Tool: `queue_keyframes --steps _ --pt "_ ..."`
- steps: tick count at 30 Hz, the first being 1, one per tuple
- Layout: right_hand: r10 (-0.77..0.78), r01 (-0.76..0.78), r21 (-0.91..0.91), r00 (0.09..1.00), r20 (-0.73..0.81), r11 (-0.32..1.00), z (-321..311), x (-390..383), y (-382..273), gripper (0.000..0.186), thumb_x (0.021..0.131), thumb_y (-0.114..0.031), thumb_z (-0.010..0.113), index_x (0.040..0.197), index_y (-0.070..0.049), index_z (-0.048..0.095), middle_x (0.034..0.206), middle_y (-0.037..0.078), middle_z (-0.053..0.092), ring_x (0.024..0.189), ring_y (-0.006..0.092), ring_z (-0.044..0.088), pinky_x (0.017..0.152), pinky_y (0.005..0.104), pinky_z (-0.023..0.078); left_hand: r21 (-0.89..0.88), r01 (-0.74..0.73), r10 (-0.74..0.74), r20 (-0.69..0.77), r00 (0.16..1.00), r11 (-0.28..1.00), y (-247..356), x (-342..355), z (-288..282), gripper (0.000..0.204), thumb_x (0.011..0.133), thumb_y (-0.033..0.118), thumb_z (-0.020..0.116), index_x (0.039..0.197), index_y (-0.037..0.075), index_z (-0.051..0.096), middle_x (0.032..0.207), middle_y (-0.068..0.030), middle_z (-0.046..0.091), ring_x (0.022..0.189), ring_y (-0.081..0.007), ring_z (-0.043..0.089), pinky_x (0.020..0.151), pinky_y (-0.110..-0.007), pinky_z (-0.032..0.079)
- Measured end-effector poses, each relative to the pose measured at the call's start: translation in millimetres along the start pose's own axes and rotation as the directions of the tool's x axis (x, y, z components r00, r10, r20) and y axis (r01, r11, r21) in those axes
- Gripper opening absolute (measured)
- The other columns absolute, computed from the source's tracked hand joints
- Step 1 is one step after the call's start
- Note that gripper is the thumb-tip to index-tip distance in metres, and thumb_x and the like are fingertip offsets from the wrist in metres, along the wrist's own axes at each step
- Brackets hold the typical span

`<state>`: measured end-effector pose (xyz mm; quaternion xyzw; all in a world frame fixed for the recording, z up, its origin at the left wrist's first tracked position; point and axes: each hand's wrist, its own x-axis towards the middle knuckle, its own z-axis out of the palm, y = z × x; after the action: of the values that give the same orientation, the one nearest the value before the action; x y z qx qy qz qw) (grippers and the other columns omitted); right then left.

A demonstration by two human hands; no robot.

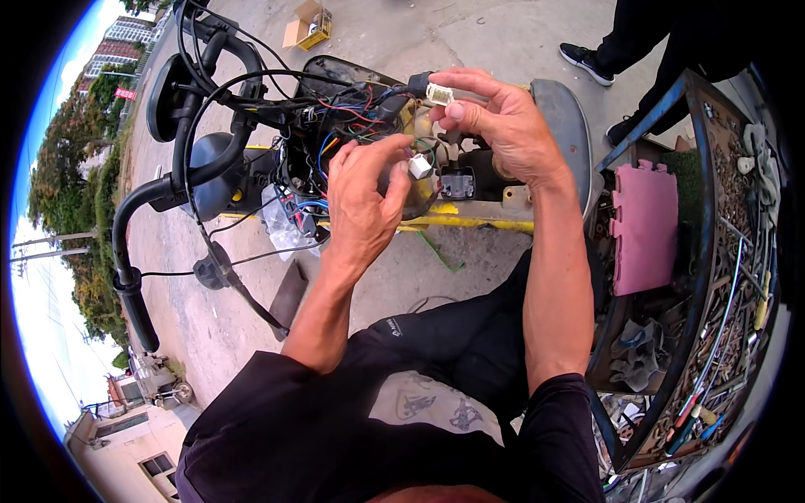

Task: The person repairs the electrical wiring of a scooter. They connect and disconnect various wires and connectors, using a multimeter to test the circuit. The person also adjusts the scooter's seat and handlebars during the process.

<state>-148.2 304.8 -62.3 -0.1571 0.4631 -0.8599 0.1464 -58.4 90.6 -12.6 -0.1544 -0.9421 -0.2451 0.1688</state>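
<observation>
Between the thumb and fingers of my right hand [511, 126] is a white multi-pin wire connector [438, 95], its open end turned toward me. My left hand [366, 197] pinches a smaller white plug [419, 167], a little below and left of the first. The two connectors are apart. Both hands hover over the opened body of a scooter, where a tangle of coloured wires [356, 113] lies bare. Beneath my right hand sits a black box-shaped part [457, 182] beside the yellow frame [478, 220].
Black handlebars [134, 210] with cables stand at left. A grey scooter seat [563, 126] is at right, near a metal tool rack [700, 251] with a pink foam mat [644, 226]. A yellow cardboard box [309, 25] lies on the ground behind. Another person's shoe [585, 63] shows at upper right.
</observation>
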Motion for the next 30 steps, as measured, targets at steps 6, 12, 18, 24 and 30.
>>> queue_keyframes --steps 6,12,18,24,30 --pt "-0.097 0.098 0.021 0.995 -0.037 0.995 0.9 3.6 4.6 0.039 0.098 -0.013 0.079 0.136 -0.002 0.072 0.111 0.009 0.079 0.108 0.0141 0.074 0.093 0.0274 0.057 0.038 -0.066 0.059 0.16 0.985 0.997 1.9 1.6 -9.2 0.034 0.096 0.008 0.069 0.13 0.009 0.071 0.113 -0.0059 0.074 0.11 -0.0241 0.068 0.12 -0.051 0.035" --pt "-0.128 0.13 0.037 0.991 -0.041 0.991 -0.2 7.4 9.4 0.039 0.095 -0.008 0.08 0.133 -0.003 0.074 0.116 0.008 0.079 0.103 0.0114 0.072 0.091 0.0263 0.056 0.0 -0.001 0.001 0.161 0.987 1.0 2.5 1.6 -12.2 0.043 0.089 0.009 0.078 0.132 0.009 0.071 0.115 -0.0075 0.075 0.115 -0.0262 0.067 0.122 -0.05 0.035" --pt "-0.153 0.153 0.035 0.988 -0.016 0.988 6.3 4.5 7.1 0.042 0.093 -0.002 0.079 0.134 -0.001 0.073 0.12 0.009 0.077 0.105 0.0128 0.072 0.092 0.0281 0.057 -0.039 0.041 -0.037 0.084 0.996 0.998 1.4 3.3 -10.1 0.037 0.085 0.007 0.083 0.121 0.008 0.074 0.108 -0.0058 0.077 0.105 -0.0254 0.069 0.114 -0.044 0.042" --pt "-0.127 0.127 -0.004 0.991 -0.031 0.992 1.2 5.7 9.4 0.04 0.093 -0.003 0.079 0.133 0.0 0.073 0.122 0.01 0.076 0.108 0.0151 0.073 0.097 0.0296 0.058 -0.051 0.004 -0.004 0.001 1.0 0.999 0.1 3.2 -5.2 0.026 0.083 0.006 0.085 0.106 0.007 0.074 0.097 -0.003 0.078 0.096 -0.0243 0.069 0.107 -0.042 0.045" --pt "-0.128 0.128 -0.047 0.992 -0.013 0.991 5.5 4.0 4.7 0.036 0.096 -0.007 0.079 0.131 -0.002 0.074 0.117 0.008 0.078 0.106 0.0142 0.074 0.091 0.0281 0.057 -0.024 -0.026 0.026 -0.006 1.0 0.999 -3.0 2.5 -4.6 0.02 0.083 0.006 0.085 0.1 0.007 0.074 0.095 -0.0032 0.077 0.097 -0.0252 0.07 0.11 -0.047 0.045"
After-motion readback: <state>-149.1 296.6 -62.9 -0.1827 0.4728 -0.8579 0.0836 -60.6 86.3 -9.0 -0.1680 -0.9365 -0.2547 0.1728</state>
